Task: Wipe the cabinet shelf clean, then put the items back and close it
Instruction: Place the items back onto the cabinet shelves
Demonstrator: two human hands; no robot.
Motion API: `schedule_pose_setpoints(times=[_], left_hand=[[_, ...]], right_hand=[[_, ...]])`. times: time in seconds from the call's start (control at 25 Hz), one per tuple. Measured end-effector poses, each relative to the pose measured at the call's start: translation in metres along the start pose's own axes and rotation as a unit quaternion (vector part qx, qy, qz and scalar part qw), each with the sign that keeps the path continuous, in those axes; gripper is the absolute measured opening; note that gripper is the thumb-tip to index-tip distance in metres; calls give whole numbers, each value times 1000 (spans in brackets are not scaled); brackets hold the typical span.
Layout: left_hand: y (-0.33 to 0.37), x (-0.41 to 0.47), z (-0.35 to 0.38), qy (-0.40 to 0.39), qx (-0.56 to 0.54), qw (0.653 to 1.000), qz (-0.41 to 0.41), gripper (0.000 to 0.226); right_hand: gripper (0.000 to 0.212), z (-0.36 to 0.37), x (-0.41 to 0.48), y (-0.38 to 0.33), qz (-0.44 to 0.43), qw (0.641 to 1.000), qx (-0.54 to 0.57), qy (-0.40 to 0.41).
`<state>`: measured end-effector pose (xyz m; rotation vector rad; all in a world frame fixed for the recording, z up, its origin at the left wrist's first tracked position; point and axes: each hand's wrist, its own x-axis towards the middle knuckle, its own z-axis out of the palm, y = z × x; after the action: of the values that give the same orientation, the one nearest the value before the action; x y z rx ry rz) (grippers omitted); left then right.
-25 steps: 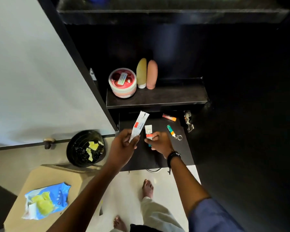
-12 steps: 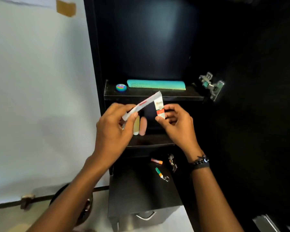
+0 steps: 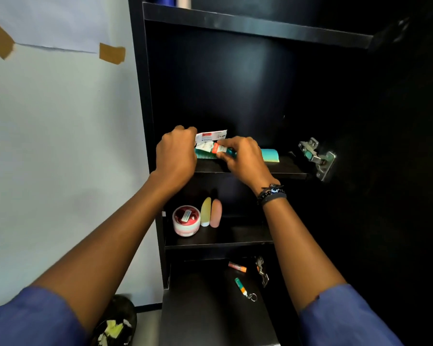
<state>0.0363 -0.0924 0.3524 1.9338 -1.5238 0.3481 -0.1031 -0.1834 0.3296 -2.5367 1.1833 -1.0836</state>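
Observation:
Both hands are over the middle shelf [image 3: 285, 169] of the open black cabinet. My left hand [image 3: 176, 152] grips a long white tube with a red label [image 3: 211, 135]. My right hand [image 3: 243, 158] pinches a small white tube with an orange band and teal cap [image 3: 211, 146], held just above the teal comb [image 3: 270, 155] that lies along the shelf. The comb's middle is hidden behind my right hand. One shelf down stand a round red-lidded jar [image 3: 186, 220], a yellow bottle [image 3: 206, 212] and a pink bottle [image 3: 215, 213].
On the black ledge below lie an orange stick [image 3: 237, 266] and a green-orange keyring item [image 3: 243, 288]. Metal hinges [image 3: 316, 156] stick out at the shelf's right end, with the dark open door beyond. A black bin with yellow scraps [image 3: 115, 323] sits bottom left by the white wall.
My view rose from the floor and ledge up to the shelves. Both hands lifted the two tubes from the ledge up to the comb shelf.

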Motion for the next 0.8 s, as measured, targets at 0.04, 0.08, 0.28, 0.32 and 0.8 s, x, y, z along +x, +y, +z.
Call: schedule_pose_setpoints(times=[0.04,0.08,0.28,0.32,0.8], left_hand=[[0,3,3,-7,1,1000,-9,38],[-1,5,7,-12,2,1000,-15,40],[-9,7,25,-12,8,1000,-9,52],[-11,6,27,-6,-2,1000,-4,50],[-24,-11,36,51,-92,994,31,38]], right_hand=[[31,1,4,-1,-16,1000,-14,-1],[30,3,8,-1,-32,999,-21,3],[18,8,9,3,-35,997,18,60],[16,9,8,4,-34,997,24,70],[18,13,-23,-6,-11,993,10,117]])
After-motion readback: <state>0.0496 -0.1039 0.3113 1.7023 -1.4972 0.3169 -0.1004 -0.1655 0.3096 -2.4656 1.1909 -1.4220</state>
